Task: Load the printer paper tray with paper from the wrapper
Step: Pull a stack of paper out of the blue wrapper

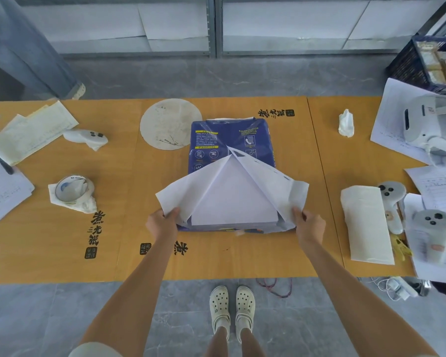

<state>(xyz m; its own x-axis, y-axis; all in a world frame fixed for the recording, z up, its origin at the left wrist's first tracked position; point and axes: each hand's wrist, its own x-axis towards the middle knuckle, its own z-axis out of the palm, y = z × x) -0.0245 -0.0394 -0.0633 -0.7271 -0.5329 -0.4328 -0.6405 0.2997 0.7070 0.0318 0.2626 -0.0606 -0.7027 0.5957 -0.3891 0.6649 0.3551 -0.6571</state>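
A ream of white paper (pixel 233 199) lies in a blue printed wrapper (pixel 222 137) at the middle of the brown table (pixel 113 161). The wrapper's near end is torn apart into two white-lined flaps that spread left and right, baring the top sheet. My left hand (pixel 162 222) pinches the left flap (pixel 180 197) at its lower corner. My right hand (pixel 308 224) pinches the right flap (pixel 291 191) at its lower corner. No printer paper tray shows in the head view.
A round paper disc (pixel 169 122) lies just left of the ream. A small bowl on tissue (pixel 71 189) and loose papers (pixel 29 132) sit at left. At right are a folded towel (pixel 366 222), game-style controllers (pixel 431 222), a crumpled tissue (pixel 346 123), a white headset (pixel 428 124) and a dark crate (pixel 433 60).
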